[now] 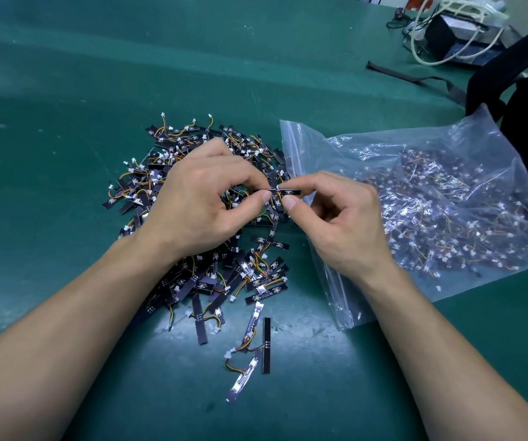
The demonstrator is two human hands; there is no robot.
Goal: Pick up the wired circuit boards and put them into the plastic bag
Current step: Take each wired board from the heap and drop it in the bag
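A heap of small black wired circuit boards with orange-yellow wires and white plugs lies on the green table mat. My left hand hovers over the heap, and its thumb and fingers pinch one end of a board. My right hand pinches the other end of the same board between thumb and forefinger. To the right lies a clear zip plastic bag holding several boards, its open mouth facing the heap. A few loose boards lie nearer to me.
The green mat stretches wide to the left and far side. A black bag with a strap sits at the right edge. A dark box with white cables stands at the far right corner.
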